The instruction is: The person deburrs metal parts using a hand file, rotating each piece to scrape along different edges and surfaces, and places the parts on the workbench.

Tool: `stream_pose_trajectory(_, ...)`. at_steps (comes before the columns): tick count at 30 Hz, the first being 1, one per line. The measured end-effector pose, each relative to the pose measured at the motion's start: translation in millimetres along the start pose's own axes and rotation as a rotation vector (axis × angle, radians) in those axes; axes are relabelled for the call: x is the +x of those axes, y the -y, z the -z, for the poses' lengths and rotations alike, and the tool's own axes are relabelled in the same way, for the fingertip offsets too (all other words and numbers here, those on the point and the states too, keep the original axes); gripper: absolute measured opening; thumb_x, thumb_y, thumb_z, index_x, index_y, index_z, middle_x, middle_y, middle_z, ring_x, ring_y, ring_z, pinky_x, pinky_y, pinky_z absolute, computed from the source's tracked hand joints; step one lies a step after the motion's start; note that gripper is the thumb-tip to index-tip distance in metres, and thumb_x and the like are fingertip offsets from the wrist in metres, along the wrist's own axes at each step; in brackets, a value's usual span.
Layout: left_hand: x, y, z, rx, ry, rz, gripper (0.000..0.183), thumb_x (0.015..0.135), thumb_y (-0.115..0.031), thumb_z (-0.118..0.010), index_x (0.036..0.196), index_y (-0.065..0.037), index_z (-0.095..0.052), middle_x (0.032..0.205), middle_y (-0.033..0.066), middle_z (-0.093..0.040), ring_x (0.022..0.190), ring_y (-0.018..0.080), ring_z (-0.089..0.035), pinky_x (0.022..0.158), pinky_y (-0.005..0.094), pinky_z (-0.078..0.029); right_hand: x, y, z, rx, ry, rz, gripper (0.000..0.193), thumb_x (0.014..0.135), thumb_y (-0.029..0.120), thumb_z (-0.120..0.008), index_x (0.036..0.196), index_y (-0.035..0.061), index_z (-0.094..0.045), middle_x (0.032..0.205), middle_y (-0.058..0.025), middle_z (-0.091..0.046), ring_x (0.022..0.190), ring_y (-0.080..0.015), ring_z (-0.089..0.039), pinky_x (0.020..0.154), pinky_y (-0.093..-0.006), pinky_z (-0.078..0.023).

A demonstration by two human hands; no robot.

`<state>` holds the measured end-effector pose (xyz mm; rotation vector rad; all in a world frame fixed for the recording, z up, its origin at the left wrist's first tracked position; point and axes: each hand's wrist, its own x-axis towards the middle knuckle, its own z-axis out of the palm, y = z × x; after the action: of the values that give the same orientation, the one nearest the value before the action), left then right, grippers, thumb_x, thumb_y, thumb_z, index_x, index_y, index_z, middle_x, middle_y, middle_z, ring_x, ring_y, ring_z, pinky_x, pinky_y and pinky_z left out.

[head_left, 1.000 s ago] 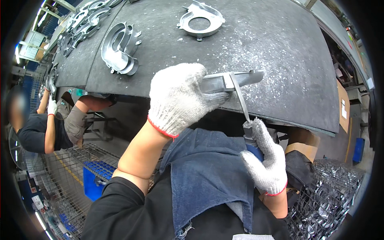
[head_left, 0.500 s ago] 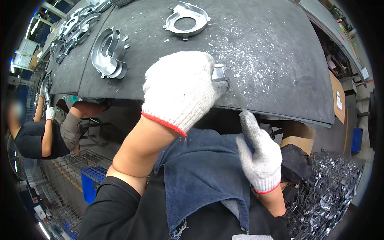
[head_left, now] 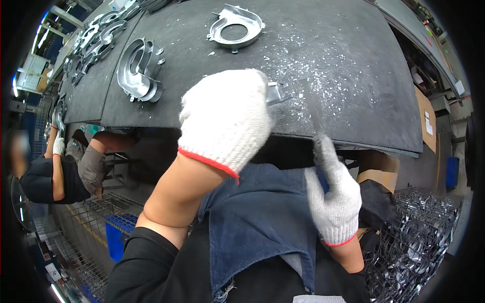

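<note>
My left hand (head_left: 225, 118), in a white knit glove with a red cuff, is closed around a silvery cast metal part (head_left: 277, 93). Most of that part is hidden behind the glove; only a small end with thin prongs sticks out on the right. In my right hand (head_left: 334, 199), gloved alike, is a thin flat file (head_left: 312, 108), smeared by motion and pointing up over the table edge. A gap shows between the file and the part. Ahead lies a ring-shaped metal housing (head_left: 235, 30), and left of it a curved metal housing (head_left: 137, 73).
The dark table (head_left: 187, 40) is strewn with metal chips (head_left: 338, 70) on the right. More castings (head_left: 96, 38) lie far left, near a seated co-worker (head_left: 43, 171). A wire basket of metal pieces (head_left: 411, 247) stands at my right, a blue bin (head_left: 118, 235) at left.
The file has come away from the part, rightward, with my right hand moving slightly right. My left hand and the part have shifted only a little.
</note>
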<state>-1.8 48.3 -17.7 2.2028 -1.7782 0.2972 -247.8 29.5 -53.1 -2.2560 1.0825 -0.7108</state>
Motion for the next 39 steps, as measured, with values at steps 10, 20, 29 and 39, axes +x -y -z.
stream_pose_trajectory(10,-5,-7,-9,0.019,-0.277,-0.272,0.032,0.089,-0.035,-0.084,0.101,-0.007,-0.074,0.086,0.0151,-0.074,0.083,0.0368,-0.075,0.076,0.0474,-0.06,1,19,-6,-0.377,0.133,-0.007,0.065,0.097,0.007,-0.077,0.158,0.0226,-0.063,0.098,-0.0174,-0.073,0.078,-0.0371,-0.075,0.073,-0.0452,-0.062)
stream_pose_trajectory(20,8,2,12,-0.238,-0.089,0.019,0.041,0.086,-0.036,-0.092,0.095,-0.002,-0.072,0.084,0.0191,-0.075,0.077,0.0355,-0.075,0.069,0.0439,-0.058,2,-35,-21,0.428,0.186,-0.247,0.084,0.096,0.017,-0.083,0.17,0.0076,-0.045,0.154,-0.0242,-0.065,0.128,-0.0298,-0.074,0.109,-0.0383,-0.057)
stream_pose_trajectory(29,-19,75,-9,-0.628,-0.055,0.139,0.041,0.078,-0.004,-0.093,0.114,-0.004,-0.072,0.1,0.0064,-0.073,0.089,0.0141,-0.068,0.086,0.0323,-0.059,0,-35,-16,0.928,0.464,-0.074,0.121,0.071,0.018,-0.107,0.17,-0.004,-0.04,0.161,-0.0193,-0.061,0.151,-0.0257,-0.056,0.128,-0.0418,-0.04)
stream_pose_trajectory(39,-48,106,-28,-0.677,-0.189,0.194,0.044,0.066,-0.007,-0.097,0.094,-0.007,-0.063,0.077,0.003,-0.057,0.071,0.0158,-0.055,0.068,0.0327,-0.051,50,28,-64,1.007,0.778,-0.248,0.089,0.095,0.013,-0.086,0.169,-0.0041,-0.041,0.165,-0.0184,-0.057,0.147,-0.0218,-0.057,0.124,-0.0367,-0.043)
